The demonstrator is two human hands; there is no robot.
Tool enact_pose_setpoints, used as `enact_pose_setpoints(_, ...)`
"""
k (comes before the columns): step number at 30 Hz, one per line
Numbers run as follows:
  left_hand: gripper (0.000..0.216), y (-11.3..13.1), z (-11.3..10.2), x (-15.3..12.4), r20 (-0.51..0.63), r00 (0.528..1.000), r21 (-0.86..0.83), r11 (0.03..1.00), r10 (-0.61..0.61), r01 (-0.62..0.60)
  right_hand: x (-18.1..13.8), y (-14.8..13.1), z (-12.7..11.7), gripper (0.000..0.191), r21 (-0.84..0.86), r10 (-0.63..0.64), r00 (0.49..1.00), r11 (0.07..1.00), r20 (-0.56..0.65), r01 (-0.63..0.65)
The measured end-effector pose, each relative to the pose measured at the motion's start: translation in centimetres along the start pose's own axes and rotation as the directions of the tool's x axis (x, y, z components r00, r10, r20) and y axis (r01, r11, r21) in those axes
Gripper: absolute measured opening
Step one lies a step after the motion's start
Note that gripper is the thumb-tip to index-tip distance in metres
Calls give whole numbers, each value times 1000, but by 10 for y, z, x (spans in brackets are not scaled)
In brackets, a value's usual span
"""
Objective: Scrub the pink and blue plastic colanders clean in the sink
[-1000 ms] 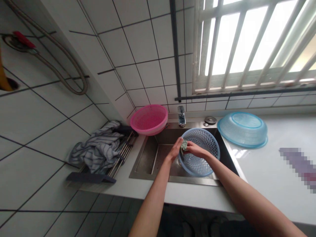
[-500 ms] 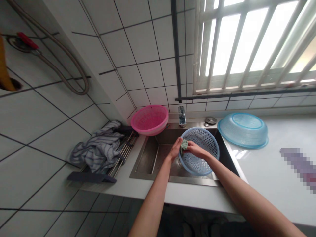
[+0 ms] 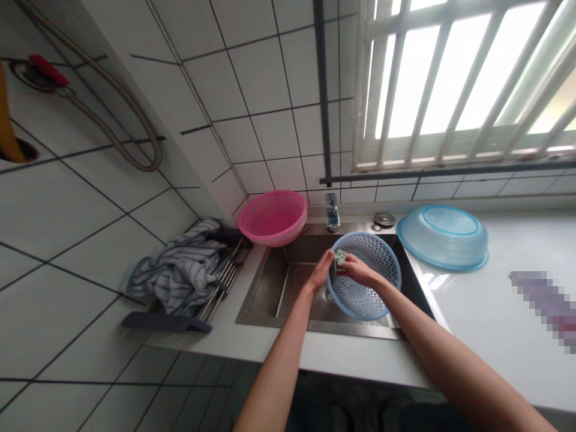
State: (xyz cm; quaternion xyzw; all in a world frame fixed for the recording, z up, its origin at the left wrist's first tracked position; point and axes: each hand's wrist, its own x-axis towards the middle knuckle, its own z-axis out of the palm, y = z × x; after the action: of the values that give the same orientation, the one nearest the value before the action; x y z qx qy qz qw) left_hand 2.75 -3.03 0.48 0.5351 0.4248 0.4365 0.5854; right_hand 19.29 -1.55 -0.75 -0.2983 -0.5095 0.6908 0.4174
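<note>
A light-blue plastic colander (image 3: 365, 300) is held over the right part of the steel sink (image 3: 261, 293), its holed inside facing me. My left hand (image 3: 321, 273) is closed on its left rim; the fingertips are partly hidden. Inside that rim, my right hand (image 3: 357, 270) pinches a crumpled pale-green cloth (image 3: 340, 257) and presses it to the colander's wall, close to the left hand's thumb.
Behind the sink stands a chrome faucet (image 3: 332, 213), with a metal drain strainer (image 3: 384, 220) beside it. A pink colander (image 3: 273, 219) sits at the back left corner. On the right counter lies an upturned blue basin (image 3: 443, 237). Striped cloth (image 3: 180, 270) covers a rack at left.
My right hand and the green cloth have shifted slightly up and to the right along the colander's inner wall. The left hand keeps its hold on the rim.
</note>
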Motion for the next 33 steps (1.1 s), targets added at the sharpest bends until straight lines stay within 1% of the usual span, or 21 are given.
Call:
enact_pose_setpoints(2,73,-1,-2,0,-10,1000,3,1000,4,-4,0,2,1,22,-42,15,1000,999,23,-14)
enact_pose_setpoints(4,74,-2,-2,0,5,1000,5,1000,10,-10,4,2,-7,22,-95,-41,993,995,-109,30)
enact_pose_setpoints(5,74,-1,-1,0,16,1000,5,1000,7,-7,6,1,-14,22,-120,-81,973,991,-218,56)
enact_pose_setpoints(7,75,0,1,-1,42,999,0,1000,-15,15,12,-1,-30,22,-181,-160,894,979,-418,91)
enact_pose_setpoints(8,76,0,3,-1,47,999,-2,1000,-24,24,14,-1,-35,23,-222,-195,856,970,-479,97)
enact_pose_setpoints(9,77,1,4,-1,47,999,0,1000,-25,25,15,-1,-39,23,-275,-233,834,956,-500,102)
enact_pose_setpoints(10,77,1,4,-1,42,999,7,1000,-14,14,15,1,-40,22,-330,-268,836,937,-480,111)
enact_pose_setpoints(12,76,2,4,-1,24,999,37,999,31,-32,14,9,-33,21,-403,-276,899,907,-340,126)
enact_pose_setpoints(14,74,2,2,-1,-5,997,71,995,75,-75,13,20,-20,18,-409,-154,981,908,-114,95)
enact_pose_setpoints(16,71,1,0,0,-50,995,88,992,91,-86,13,31,-9,16,-394,-11,999,919,49,29)
enact_pose_setpoints(17,70,1,0,0,-75,993,87,993,91,-84,14,34,-7,16,-385,18,998,923,66,9)
enact_pose_setpoints(18,69,1,0,0,-93,992,80,993,89,-82,16,36,-8,17,-375,8,999,927,38,7)
enact_pose_setpoints(20,68,1,1,0,-86,993,56,996,81,-76,19,32,-18,20,-371,-89,987,928,-132,34)
enact_pose_setpoints(22,68,2,5,0,-29,997,47,997,66,-64,21,24,-34,22,-414,-196,921,909,-338,42)
enact_pose_setpoints(23,69,3,7,0,7,998,51,997,55,-55,21,20,-41,22,-443,-228,886,896,-404,29)
enact_pose_setpoints(24,70,3,8,0,37,998,62,997,48,-51,21,17,-47,23,-467,-253,857,884,-450,16)
enact_pose_setpoints(25,72,4,9,0,57,997,77,995,52,-56,21,15,-49,24,-481,-265,845,877,-464,10)
enact_pose_setpoints(27,71,5,9,0,62,994,107,989,92,-98,18,14,-45,24,-482,-257,876,876,-408,32)
enact_pose_setpoints(30,68,5,4,0,33,991,139,981,129,-132,13,18,-25,22,-449,-184,966,889,-181,85)
enact_pose_setpoints(32,69,5,1,-1,18,995,143,984,101,-103,11,20,-13,20,-430,-113,992,899,-46,82)
enact_pose_setpoints(33,70,5,0,-1,15,996,141,986,88,-89,10,20,-11,20,-425,-87,996,902,-9,75)
